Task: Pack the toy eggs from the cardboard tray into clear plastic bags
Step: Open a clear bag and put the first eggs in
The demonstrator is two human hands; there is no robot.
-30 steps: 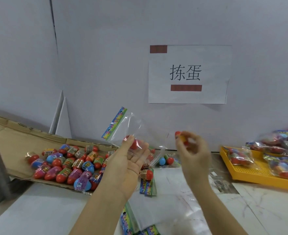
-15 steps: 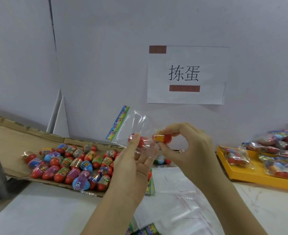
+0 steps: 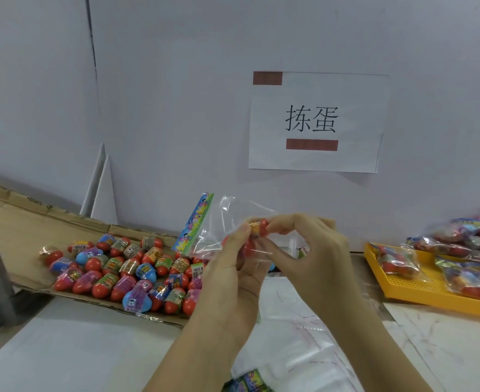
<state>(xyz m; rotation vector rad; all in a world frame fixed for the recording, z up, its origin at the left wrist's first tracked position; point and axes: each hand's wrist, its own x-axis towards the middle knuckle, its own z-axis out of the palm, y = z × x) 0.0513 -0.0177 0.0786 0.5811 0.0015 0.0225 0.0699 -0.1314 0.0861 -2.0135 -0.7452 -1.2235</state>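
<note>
My left hand (image 3: 233, 281) holds a clear plastic bag (image 3: 219, 222) with a colourful header strip, raised in front of the wall. A red egg shows inside the bag behind my fingers. My right hand (image 3: 312, 250) pinches a red and yellow toy egg (image 3: 258, 227) at the bag's mouth, touching the left thumb. Several toy eggs (image 3: 125, 267) in red, blue and purple lie in the cardboard tray (image 3: 21, 230) at the left.
A yellow perforated tray (image 3: 420, 290) at the right holds several filled bags. Flat clear bags (image 3: 304, 335) lie on the table under my arms, and printed header strips (image 3: 247, 384) sit near the front edge. A paper sign hangs on the wall.
My right hand has carried the egg leftward from beside the bag to its mouth, meeting my left hand. The left hand keeps its hold on the bag.
</note>
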